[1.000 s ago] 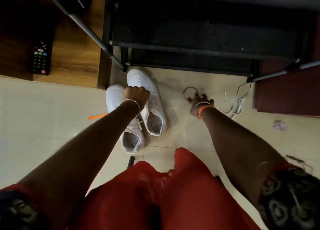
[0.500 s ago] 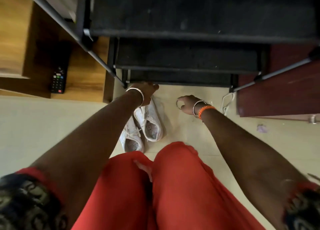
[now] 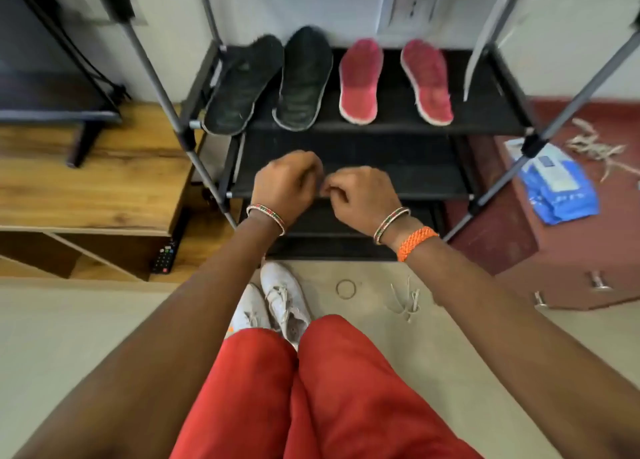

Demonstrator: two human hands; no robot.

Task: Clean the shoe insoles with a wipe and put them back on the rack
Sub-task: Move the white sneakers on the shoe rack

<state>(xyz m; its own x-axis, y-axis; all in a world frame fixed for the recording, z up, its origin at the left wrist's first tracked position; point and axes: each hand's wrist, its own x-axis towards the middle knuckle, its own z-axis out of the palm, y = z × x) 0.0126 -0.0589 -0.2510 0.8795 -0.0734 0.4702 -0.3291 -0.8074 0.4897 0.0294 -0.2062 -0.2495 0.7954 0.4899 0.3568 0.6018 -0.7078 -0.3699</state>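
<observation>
Four insoles lie side by side on the rack (image 3: 491,126) shelf, long axes running near to far: two black insoles (image 3: 270,81) on the left, leaning right at the far end, two red insoles (image 3: 391,81) on the right. Nearer, the left hand (image 3: 285,185) and right hand (image 3: 360,195) meet, fingers curled; whether they pinch anything I cannot tell. A blue wipes pack (image 3: 557,185) lies right. White shoes (image 3: 277,303) sit on the floor.

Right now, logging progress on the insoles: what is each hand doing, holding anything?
Left hand: fingers curled, nothing visible in its grip.
Right hand: fingers curled, fingertips pinched together; cannot tell whether they hold anything.
</observation>
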